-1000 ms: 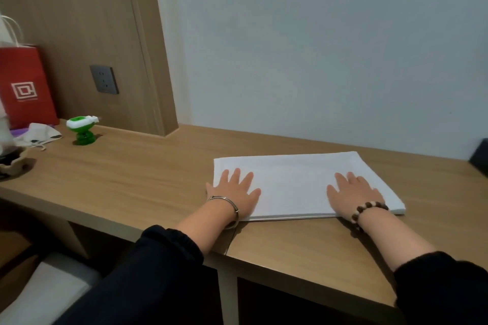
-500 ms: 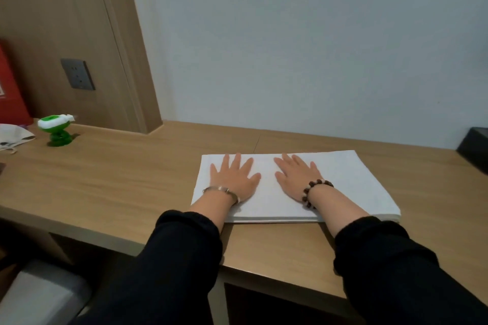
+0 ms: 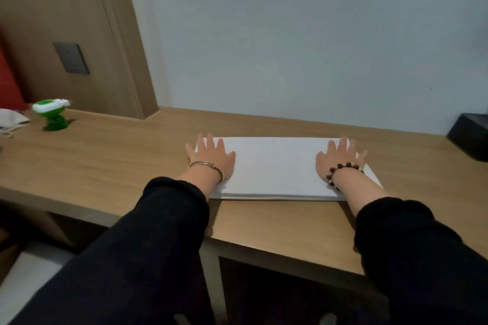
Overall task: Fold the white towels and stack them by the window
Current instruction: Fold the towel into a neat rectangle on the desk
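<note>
View: head camera, looking forward and down.
Towel: one white folded towel [image 3: 274, 166] lies flat on the wooden desk [image 3: 105, 161], long side running left to right. Its folded layers show along the near edge, which sits close to the desk's front edge.
Left grip: the left grip [image 3: 212, 159], a bare hand, rests palm down on the towel's left end. Its fingers are straight and spread and clasp nothing; the outermost finger reaches just past the towel's left edge.
Right grip: the right grip [image 3: 340, 161], also a bare hand, rests palm down on the towel's right end. Its fingers are straight and spread the same way, grasping nothing.
Wrists: a thin metal bangle [image 3: 207, 166] on the left, a dark bead bracelet [image 3: 343, 170] on the right, black sleeves behind both.
Left of the towel: a small green object [image 3: 52, 116] stands well apart on the desk; its make is blurred.
Right of the towel: a black box [image 3: 470, 140] sits well apart, against the wall.
Behind the towel: a pale wall [image 3: 290, 34]; up and left, a wood panel [image 3: 66, 8] carries a grey socket [image 3: 70, 58].
</note>
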### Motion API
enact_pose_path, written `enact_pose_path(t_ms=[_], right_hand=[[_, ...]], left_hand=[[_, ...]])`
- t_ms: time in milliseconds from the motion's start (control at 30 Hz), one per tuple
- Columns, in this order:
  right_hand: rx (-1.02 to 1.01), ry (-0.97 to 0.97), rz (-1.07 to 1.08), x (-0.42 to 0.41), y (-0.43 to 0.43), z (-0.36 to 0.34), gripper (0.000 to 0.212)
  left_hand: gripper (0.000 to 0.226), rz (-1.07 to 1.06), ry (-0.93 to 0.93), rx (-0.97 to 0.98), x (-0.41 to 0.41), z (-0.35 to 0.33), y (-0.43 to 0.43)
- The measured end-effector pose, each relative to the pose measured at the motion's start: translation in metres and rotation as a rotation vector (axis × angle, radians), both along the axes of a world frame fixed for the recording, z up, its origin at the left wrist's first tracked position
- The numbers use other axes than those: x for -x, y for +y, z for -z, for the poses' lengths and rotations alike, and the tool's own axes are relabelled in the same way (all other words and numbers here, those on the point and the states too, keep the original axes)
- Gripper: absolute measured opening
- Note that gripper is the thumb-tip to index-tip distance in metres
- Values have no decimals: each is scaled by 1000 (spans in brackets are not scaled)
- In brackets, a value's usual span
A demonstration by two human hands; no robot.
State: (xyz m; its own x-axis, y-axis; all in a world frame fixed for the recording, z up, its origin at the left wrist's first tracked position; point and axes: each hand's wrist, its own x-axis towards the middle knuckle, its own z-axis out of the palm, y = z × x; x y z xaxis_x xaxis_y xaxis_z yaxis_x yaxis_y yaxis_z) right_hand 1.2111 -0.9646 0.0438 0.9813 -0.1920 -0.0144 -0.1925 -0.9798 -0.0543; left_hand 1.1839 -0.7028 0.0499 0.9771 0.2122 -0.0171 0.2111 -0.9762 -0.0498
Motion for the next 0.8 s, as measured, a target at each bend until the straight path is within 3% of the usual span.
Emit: enact_pose_path(t_ms=[200,367,500,633,800], right_hand=[[-74,25,-408,45,53,10,56],[-60,19,-182,51,-4,8,58],[-47,77,-101,54,-4,2,58],[14,38,-195,33,16,-25,52],[-75,-45,-329,-21,52,-52,36]], left_hand=[[57,262,92,98,32,7,-50],[58,192,35,61,52,13,-2],[57,175,135,44,47,2,-3],[47,280,154,76,5,-32,-1],[46,349,141,134,-53,-61,4]])
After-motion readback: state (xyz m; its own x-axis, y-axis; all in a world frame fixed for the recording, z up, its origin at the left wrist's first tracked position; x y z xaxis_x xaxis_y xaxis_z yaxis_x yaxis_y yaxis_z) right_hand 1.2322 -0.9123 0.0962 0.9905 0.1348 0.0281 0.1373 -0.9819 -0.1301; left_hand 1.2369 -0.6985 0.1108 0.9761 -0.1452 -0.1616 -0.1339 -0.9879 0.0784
